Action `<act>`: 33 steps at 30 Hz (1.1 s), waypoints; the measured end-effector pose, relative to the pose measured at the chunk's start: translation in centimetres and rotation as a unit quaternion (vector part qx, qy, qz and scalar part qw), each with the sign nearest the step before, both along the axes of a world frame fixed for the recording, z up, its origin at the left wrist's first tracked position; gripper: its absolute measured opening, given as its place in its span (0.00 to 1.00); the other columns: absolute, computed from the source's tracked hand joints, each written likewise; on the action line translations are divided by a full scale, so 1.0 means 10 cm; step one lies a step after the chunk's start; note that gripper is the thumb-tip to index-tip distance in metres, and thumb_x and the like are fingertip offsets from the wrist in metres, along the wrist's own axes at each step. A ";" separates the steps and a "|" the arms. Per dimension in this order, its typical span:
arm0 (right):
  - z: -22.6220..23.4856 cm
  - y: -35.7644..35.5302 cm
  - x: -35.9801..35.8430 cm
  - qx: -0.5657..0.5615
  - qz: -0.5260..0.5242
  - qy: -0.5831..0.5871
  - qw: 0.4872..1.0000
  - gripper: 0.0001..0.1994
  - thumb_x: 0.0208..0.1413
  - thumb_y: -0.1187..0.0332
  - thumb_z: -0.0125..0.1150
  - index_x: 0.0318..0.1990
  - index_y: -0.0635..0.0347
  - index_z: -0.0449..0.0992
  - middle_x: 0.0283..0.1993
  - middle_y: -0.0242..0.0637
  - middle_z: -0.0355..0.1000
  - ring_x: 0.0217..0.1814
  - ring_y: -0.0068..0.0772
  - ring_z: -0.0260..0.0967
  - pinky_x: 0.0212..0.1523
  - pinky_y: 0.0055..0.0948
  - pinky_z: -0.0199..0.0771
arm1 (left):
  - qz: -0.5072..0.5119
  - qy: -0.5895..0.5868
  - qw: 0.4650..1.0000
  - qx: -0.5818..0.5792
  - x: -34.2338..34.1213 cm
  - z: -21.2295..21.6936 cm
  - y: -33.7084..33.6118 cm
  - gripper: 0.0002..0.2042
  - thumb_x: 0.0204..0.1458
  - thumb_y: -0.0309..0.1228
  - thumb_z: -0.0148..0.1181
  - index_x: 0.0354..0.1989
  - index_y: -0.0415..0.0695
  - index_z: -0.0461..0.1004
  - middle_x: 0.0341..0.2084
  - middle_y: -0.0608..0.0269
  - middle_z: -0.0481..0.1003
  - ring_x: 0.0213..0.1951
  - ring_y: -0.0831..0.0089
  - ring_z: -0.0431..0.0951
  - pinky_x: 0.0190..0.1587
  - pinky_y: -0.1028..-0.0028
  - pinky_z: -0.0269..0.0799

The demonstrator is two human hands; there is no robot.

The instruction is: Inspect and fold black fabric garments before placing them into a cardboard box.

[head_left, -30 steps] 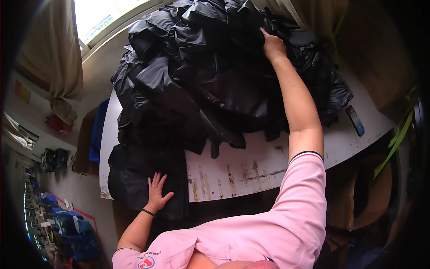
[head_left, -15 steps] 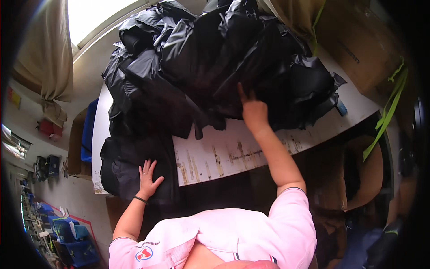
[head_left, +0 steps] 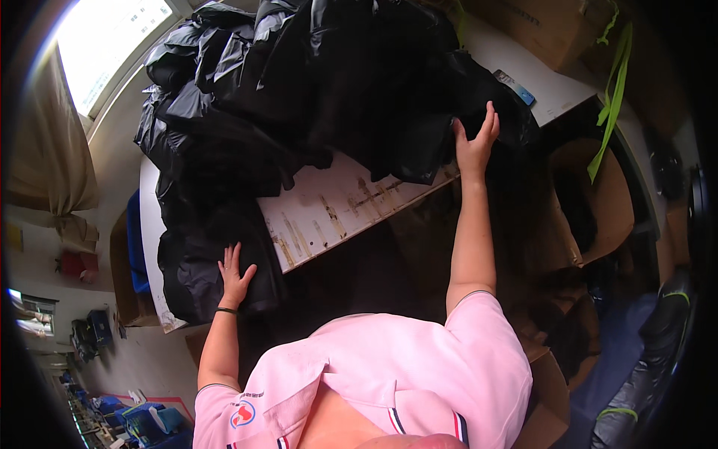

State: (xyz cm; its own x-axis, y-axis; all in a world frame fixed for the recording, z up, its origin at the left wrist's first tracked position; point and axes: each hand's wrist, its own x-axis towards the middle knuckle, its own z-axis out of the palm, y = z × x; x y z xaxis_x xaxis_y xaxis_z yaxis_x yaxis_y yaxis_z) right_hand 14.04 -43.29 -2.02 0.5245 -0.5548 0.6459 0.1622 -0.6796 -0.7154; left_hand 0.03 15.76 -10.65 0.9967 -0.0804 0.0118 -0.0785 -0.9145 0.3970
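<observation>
A large heap of black cloth (head_left: 336,97), matte in places and shiny in others, covers much of the white table (head_left: 303,213). At the table's left front corner, a flatter black cloth piece (head_left: 191,258) lies partly over the edge. My left hand (head_left: 236,277) rests on that piece, palm down with its fingers spread. My right hand (head_left: 474,153) is at the right front of the heap, thumb and fingers apart. Black cloth lies right beside its fingers; whether it touches the cloth I cannot tell.
A small flat blue item (head_left: 516,88) lies at the table's right end, near a cardboard box (head_left: 535,26). Green strips (head_left: 615,97) hang at the right. An open carton (head_left: 606,198) stands below them. Blue bins (head_left: 146,423) are at the lower left.
My right hand has moved right from the middle of the heap to its right front, and its fingers have spread. The left hand stays on the cloth. The whole view has shifted and turned.
</observation>
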 end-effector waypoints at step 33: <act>0.76 1.85 -0.71 -0.147 0.410 -0.109 0.893 0.17 0.52 0.71 0.65 0.51 0.54 0.75 0.64 0.43 0.62 0.64 0.43 0.62 0.58 0.34 0.67 | -0.055 -0.084 0.703 -0.704 0.60 1.20 -2.40 0.24 0.47 0.16 0.56 0.55 0.41 0.64 0.44 0.63 0.73 0.44 0.75 0.74 0.48 0.77 0.71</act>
